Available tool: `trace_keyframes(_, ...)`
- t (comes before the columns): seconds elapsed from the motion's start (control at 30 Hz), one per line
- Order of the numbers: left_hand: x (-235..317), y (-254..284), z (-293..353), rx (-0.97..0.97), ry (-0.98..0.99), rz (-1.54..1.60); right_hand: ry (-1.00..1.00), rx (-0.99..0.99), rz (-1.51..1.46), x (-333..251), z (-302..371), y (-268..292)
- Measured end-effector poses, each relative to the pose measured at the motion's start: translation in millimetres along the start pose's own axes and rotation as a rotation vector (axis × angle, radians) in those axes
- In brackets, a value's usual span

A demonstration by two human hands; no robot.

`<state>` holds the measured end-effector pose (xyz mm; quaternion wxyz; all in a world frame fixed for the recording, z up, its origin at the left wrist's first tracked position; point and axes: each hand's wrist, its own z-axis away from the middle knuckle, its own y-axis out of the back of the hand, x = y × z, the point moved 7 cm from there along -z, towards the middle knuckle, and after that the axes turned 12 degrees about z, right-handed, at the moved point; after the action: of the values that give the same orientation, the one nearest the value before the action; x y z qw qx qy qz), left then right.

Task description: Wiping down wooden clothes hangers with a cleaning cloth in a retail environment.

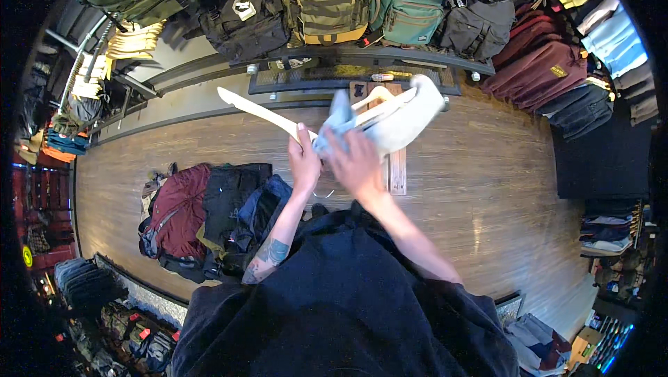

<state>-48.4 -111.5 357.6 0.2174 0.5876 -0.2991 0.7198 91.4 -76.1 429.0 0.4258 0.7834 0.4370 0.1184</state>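
A pale wooden hanger [261,110] is gripped near its middle by my left hand [305,160], its bare arm reaching out to the far left. Below my hands a thin metal hook [324,194] points toward me. Light blue and whitish cloth, a garment [410,123], hangs over the hanger's right side. My right hand [356,161] lies on the bunched blue part, fingers bent over it and slightly blurred. What kind of garment it is cannot be made out.
Folded clothes [184,213], maroon, black and denim blue, lie on the wood floor at left. A wooden board-like piece [397,171] is under the garment. Backpacks [327,4] line a shelf ahead. Maroon clothes [543,71] hang at right; spare hangers [136,41] hang far left.
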Motion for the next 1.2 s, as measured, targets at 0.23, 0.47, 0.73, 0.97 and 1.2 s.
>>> trace_keyframes(0.23,21.0,1.1,5.4,0.018,-0.119,-0.082,-0.107,0.017,0.043,30.0,-12.2,6.3)
trace_keyframes(0.47,28.0,1.2,9.3,-0.006,-0.119,-0.056,-0.407,-0.035,0.197,125.4,-35.4,31.9)
trace_keyframes(0.73,30.2,-11.7,5.9,0.005,-0.085,-0.009,-0.153,-0.073,0.004,22.0,-23.7,16.2)
trace_keyframes(0.97,23.5,4.2,-0.4,0.015,-0.103,0.120,-0.103,-0.025,-0.075,28.1,-32.5,26.6)
trace_keyframes(1.2,28.6,9.1,4.5,0.018,-0.125,0.045,-0.384,0.042,0.169,126.3,-44.0,42.7)
